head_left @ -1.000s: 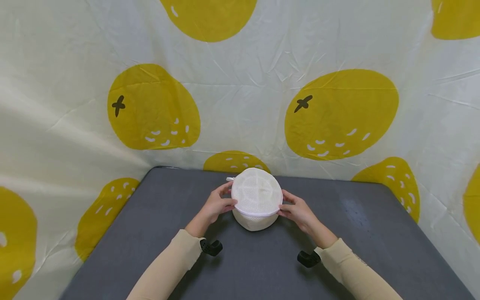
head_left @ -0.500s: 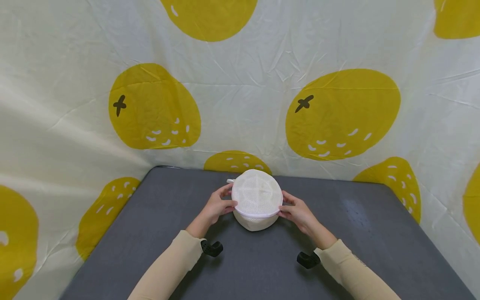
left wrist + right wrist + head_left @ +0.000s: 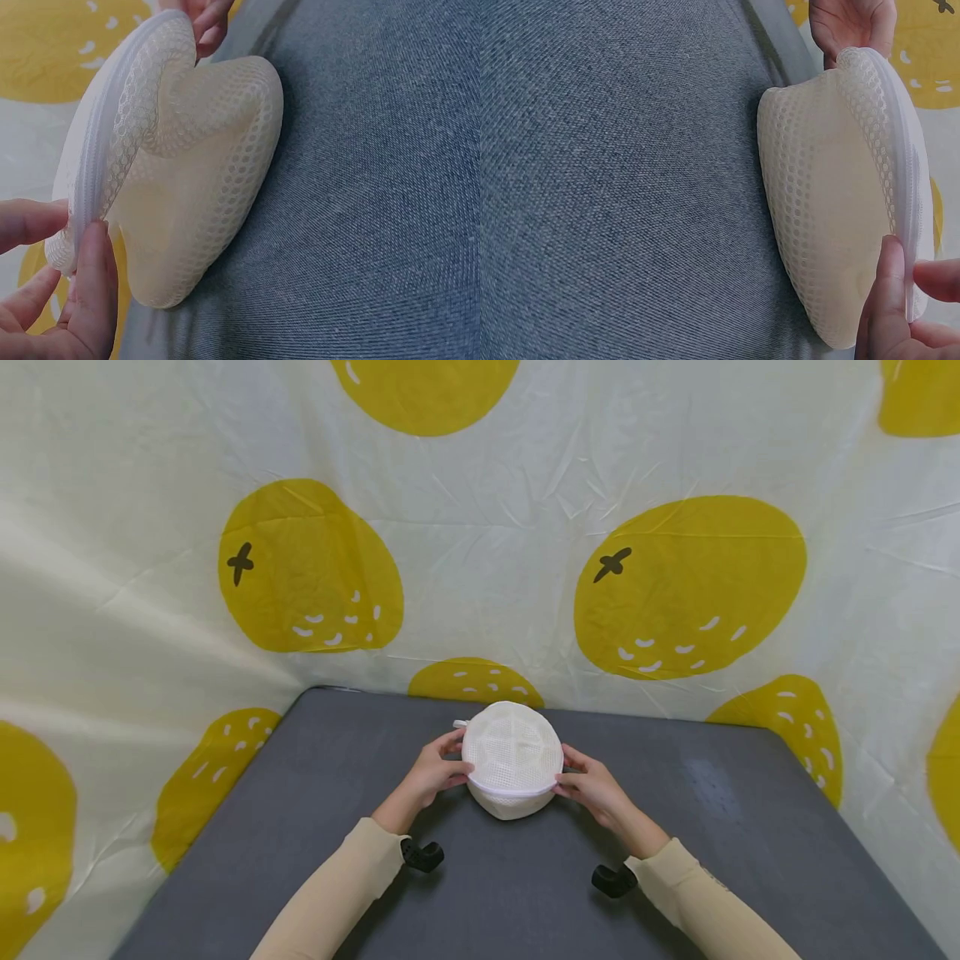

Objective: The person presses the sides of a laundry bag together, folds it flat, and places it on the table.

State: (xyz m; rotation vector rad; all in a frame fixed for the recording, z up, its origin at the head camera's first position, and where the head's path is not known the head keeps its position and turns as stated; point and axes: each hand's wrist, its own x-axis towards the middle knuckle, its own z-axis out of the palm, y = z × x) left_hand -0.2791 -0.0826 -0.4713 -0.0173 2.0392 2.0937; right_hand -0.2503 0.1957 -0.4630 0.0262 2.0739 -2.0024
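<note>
A round white mesh bag (image 3: 512, 758) stands on the grey table (image 3: 750, 827), near its far edge and just in front of the cloth (image 3: 480, 568) with yellow fruit print that hangs behind. The left hand (image 3: 431, 774) holds the bag at its left side and the right hand (image 3: 596, 785) at its right side. In the left wrist view the thumb and fingers (image 3: 94, 292) pinch the white rim of the bag, where the zipper band runs around; in the right wrist view the fingers (image 3: 889, 300) of the right hand pinch the same rim on the other side. So both hands are closed on the bag, with a light pinch and not a full grip. The bag has a flat mesh top and a soft padded lower part that bulges down to the table; its bottom touches the surface, and the top is tilted a little toward the person. A small white tab (image 3: 460, 723) — maybe the zipper pull, I cannot say for sure — sticks out at the far left of the rim. I judge that the step in hand is steadying the bag by its rim and turning it to find the zipper. The next move would then need one hand to keep the rim firm while the other goes to the tab — the mesh is soft and will fold if it is pulled without support.
</note>
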